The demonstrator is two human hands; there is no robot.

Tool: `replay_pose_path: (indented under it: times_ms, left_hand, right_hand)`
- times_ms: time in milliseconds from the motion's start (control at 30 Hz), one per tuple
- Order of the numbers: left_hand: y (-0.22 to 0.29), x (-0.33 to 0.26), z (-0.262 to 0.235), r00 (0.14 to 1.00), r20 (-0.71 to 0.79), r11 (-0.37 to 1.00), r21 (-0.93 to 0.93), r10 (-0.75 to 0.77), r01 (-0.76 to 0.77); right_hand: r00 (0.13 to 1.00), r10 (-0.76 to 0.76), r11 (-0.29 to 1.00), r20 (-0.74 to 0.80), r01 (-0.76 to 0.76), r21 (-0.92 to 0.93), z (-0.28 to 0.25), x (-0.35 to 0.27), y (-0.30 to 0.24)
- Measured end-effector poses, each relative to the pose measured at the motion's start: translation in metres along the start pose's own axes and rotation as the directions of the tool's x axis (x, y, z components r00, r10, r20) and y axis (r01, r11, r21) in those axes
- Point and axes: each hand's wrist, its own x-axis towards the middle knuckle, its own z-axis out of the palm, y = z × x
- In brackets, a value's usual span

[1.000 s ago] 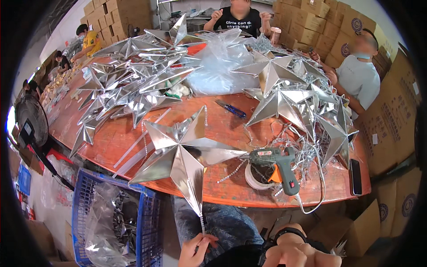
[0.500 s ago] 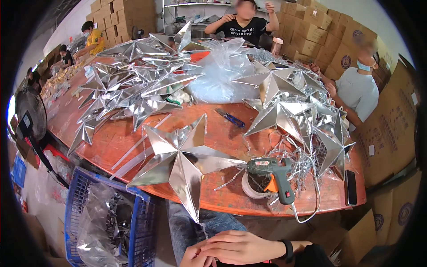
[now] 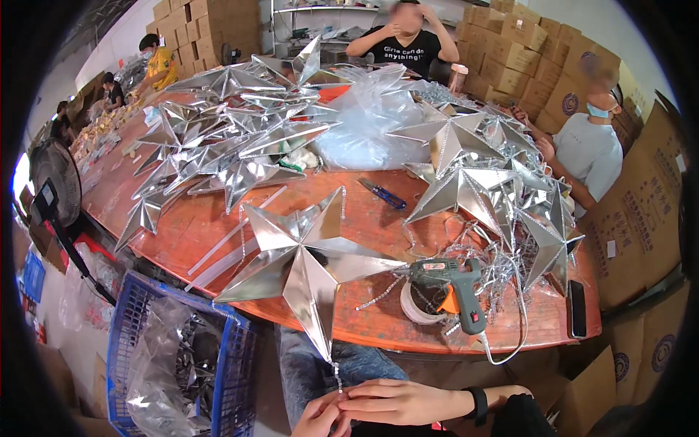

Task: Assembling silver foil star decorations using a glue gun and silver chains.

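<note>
A large silver five-pointed star lies at the table's near edge, its lowest point jutting over toward my lap. From that point runs a thin silver bead trim, leading down to my fingers. My left hand is closed on the trim, its fingertips pinched together. Across it from the right comes my right hand, fingers pressed together and tips meeting the left ones at the trim; its thumb is mostly hidden. A dark green glue gun with an orange trigger rests on a white ring-shaped roll, nozzle by the star's right point.
Silver stars pile up left, more right, around a clear plastic bag. Blue-handled snips and a phone lie on the table. A blue basket stands lower left. Several people sit around.
The view has shifted slightly. My hands stay together at the trim, with more of it showing above the fingers. The person across the table has brought their hands to their head.
</note>
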Motion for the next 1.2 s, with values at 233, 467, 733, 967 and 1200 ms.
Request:
replay_pose_path:
  times_ms: [233,467,733,967,1200]
  left_hand:
    - [-0.008,0.008,-0.016,0.999,-0.049,1.0,-0.009,-0.001,0.001]
    - [0.049,0.049,-0.024,0.966,0.1,0.969,-0.085,0.239,-0.231]
    - [0.051,0.076,-0.02,0.96,0.065,0.9,-0.368,0.274,-0.232]
    - [0.046,0.083,-0.026,0.98,0.092,0.801,-0.592,0.176,-0.088]
    - [0.059,0.074,-0.027,0.97,0.087,0.921,-0.344,0.227,-0.185]
  right_hand:
    - [0.995,0.02,0.912,-0.095,0.021,0.41,-0.023,0.005,-0.015]
    - [0.982,-0.11,0.899,-0.151,0.164,0.406,-0.071,0.032,-0.041]
    - [0.997,-0.03,0.849,-0.077,0.066,0.523,-0.105,0.057,-0.055]
    - [0.991,0.032,0.953,-0.131,0.01,0.303,-0.147,0.095,-0.024]
    - [0.812,0.545,0.777,-0.207,-0.397,0.488,-0.143,0.147,0.043]
